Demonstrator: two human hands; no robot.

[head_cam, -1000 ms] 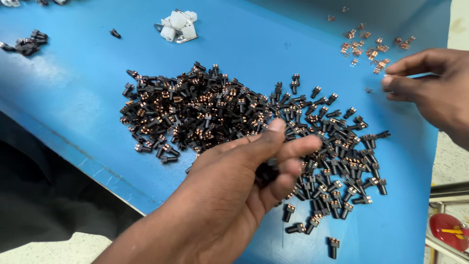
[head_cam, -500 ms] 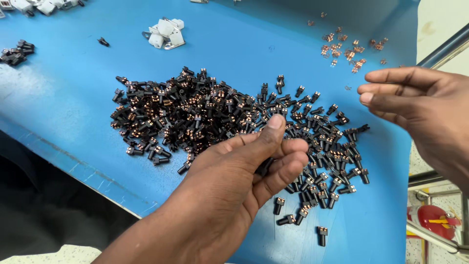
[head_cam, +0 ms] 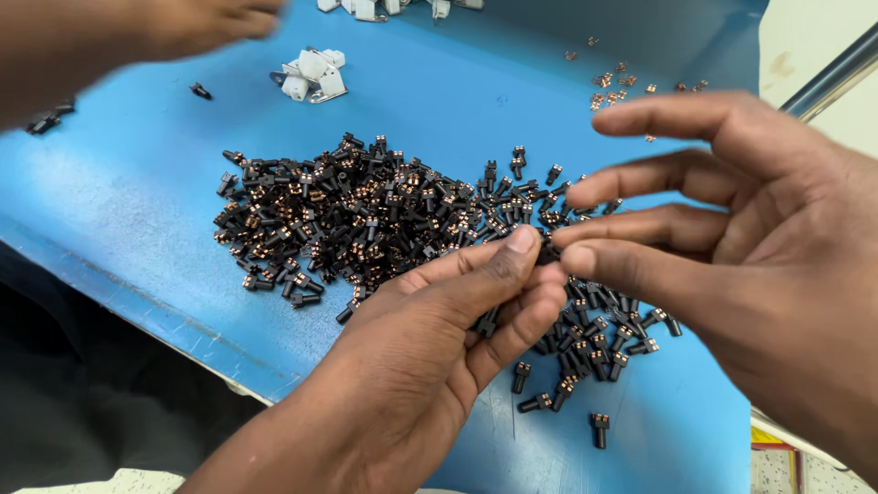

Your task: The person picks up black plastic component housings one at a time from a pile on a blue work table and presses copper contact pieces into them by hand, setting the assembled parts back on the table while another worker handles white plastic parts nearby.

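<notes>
At centre frame, above a blue tray (head_cam: 137, 210): left hand (head_cam: 430, 357) and right hand (head_cam: 759, 274) are meeting fingertip to fingertip, pinching one small black part (head_cam: 549, 253) between them, apparently so it can pass across. Below them, a heap of black copper-tipped parts (head_cam: 366, 215) is lying. White clips (head_cam: 311, 75) are sitting upper left; another person's blurred hand (head_cam: 197, 18) is reaching in there.

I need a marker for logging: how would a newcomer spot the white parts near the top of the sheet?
Start at the blue work sheet and its big heap of small black copper-tipped parts. Look beyond the heap's upper left: the small cluster of white plastic blocks sits alone, the only pale, chunky pieces there.
</notes>
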